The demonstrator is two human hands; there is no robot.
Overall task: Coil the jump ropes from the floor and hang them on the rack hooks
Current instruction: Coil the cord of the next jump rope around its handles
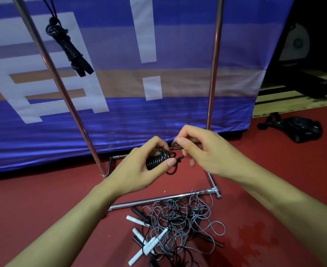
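Observation:
My left hand (139, 166) grips a tightly coiled black jump rope (157, 159) at chest height in front of the rack. My right hand (199, 151) pinches the rope's loose end loop (176, 145) just right of the coil. Another coiled black rope (68, 45) hangs from the top of the metal rack (62, 89) at upper left. On the red floor below my hands lies a tangled pile of grey and black ropes (178, 224) with white handles (147, 245).
The rack's chrome uprights (214, 64) and base bar (158, 200) stand before a blue and white banner (120, 83). A black bag (301, 130) lies on the floor at right. Wooden flooring (293, 101) begins behind the red mat.

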